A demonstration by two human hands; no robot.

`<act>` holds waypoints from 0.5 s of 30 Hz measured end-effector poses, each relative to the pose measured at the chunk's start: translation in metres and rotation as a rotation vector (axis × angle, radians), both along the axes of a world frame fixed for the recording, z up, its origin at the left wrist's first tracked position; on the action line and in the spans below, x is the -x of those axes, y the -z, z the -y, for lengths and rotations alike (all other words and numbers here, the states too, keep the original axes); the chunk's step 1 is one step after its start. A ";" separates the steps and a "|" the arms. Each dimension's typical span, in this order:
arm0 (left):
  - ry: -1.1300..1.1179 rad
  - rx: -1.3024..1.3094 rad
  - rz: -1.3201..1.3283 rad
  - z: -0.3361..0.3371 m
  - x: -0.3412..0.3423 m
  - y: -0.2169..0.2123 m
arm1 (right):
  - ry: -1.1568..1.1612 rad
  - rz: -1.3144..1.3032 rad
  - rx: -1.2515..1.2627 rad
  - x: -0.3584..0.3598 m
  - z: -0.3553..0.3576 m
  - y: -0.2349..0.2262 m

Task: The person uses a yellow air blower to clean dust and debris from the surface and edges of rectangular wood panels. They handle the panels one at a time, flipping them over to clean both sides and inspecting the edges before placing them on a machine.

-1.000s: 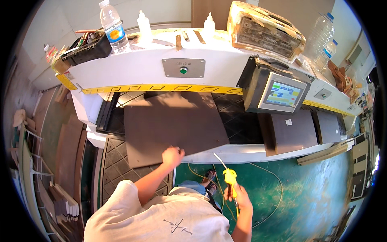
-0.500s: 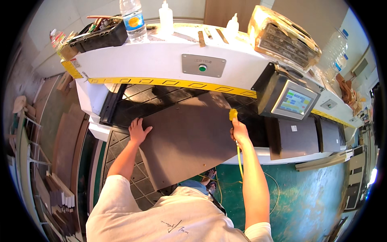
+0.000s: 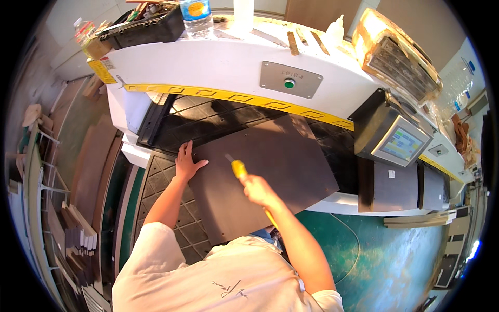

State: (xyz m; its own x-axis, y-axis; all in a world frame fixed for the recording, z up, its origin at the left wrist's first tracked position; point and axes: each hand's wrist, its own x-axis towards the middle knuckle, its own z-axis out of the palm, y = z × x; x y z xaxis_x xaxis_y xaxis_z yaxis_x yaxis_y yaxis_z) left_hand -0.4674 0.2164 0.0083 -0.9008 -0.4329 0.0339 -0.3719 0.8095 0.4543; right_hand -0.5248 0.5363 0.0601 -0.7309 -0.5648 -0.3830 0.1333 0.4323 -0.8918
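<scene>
A large dark brown panel [image 3: 280, 161] lies at a slant on the machine's black grid-patterned bed [image 3: 223, 115], with small holes near its corners. My left hand [image 3: 188, 162] rests at the panel's left edge, fingers stretched and thumb spread. Over the middle of the panel, my right hand [image 3: 259, 190] is wrapped round a yellow air blow gun [image 3: 238, 169], whose nozzle points up and to the left. A yellow hose [image 3: 272, 218] runs from the gun down along my right forearm. Whether the nozzle touches the panel I cannot tell.
A white beam [image 3: 208, 65] with a yellow strip and a green button [image 3: 289, 83] spans the bed. A touchscreen box [image 3: 397, 138] juts out at right. Tools, bottles and a black toolbox [image 3: 150, 26] sit on top. Stacked boards [image 3: 78, 229] stand at left.
My right hand has carried the air blow gun from the panel's right edge leftward over its middle. My left hand stays at the left edge. The whole view has shifted slightly.
</scene>
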 end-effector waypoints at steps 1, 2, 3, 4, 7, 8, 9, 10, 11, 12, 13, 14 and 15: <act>0.003 -0.013 -0.004 -0.005 -0.005 0.002 | 0.090 -0.064 -0.044 0.019 -0.019 0.009; 0.000 -0.007 0.005 -0.009 -0.009 0.003 | 0.186 -0.119 -0.087 0.040 -0.039 0.018; -0.002 0.003 0.013 -0.010 -0.011 0.004 | 0.293 -0.251 -0.167 0.062 -0.066 0.014; 0.006 0.003 0.006 -0.012 -0.009 0.006 | 0.478 -0.118 -0.183 0.086 -0.093 0.009; 0.000 0.018 -0.013 -0.001 -0.017 0.018 | 0.605 -0.054 -0.102 0.110 -0.130 -0.039; -0.004 0.011 0.004 -0.004 -0.014 0.018 | 0.576 -0.033 -0.121 0.110 -0.137 -0.048; -0.019 0.016 0.028 -0.002 -0.016 0.017 | 0.536 -0.004 -0.131 0.107 -0.136 -0.058; -0.022 0.018 0.033 -0.003 -0.018 0.018 | 0.497 0.030 -0.137 0.097 -0.129 -0.064; -0.025 0.008 0.044 -0.003 -0.017 0.017 | 0.462 0.060 -0.140 0.082 -0.116 -0.069; -0.018 -0.007 0.049 -0.007 -0.010 0.016 | 0.362 0.192 -0.092 0.072 -0.114 -0.064; -0.014 -0.001 0.053 -0.008 -0.009 0.016 | 0.211 0.198 -0.112 0.059 -0.103 -0.057; -0.019 -0.004 0.055 -0.006 -0.012 0.017 | 0.156 0.292 -0.071 0.039 -0.085 -0.053; -0.015 -0.013 0.054 -0.007 -0.013 0.018 | 0.060 0.373 0.000 0.023 -0.075 -0.046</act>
State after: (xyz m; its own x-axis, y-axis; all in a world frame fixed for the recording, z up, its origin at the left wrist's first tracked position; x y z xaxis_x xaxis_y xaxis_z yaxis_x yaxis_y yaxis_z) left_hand -0.4547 0.2230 -0.0102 -0.8946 -0.4463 -0.0208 -0.4083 0.7977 0.4438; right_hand -0.5475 0.6109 0.1056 -0.5732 -0.5253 -0.6289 0.4738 0.4137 -0.7774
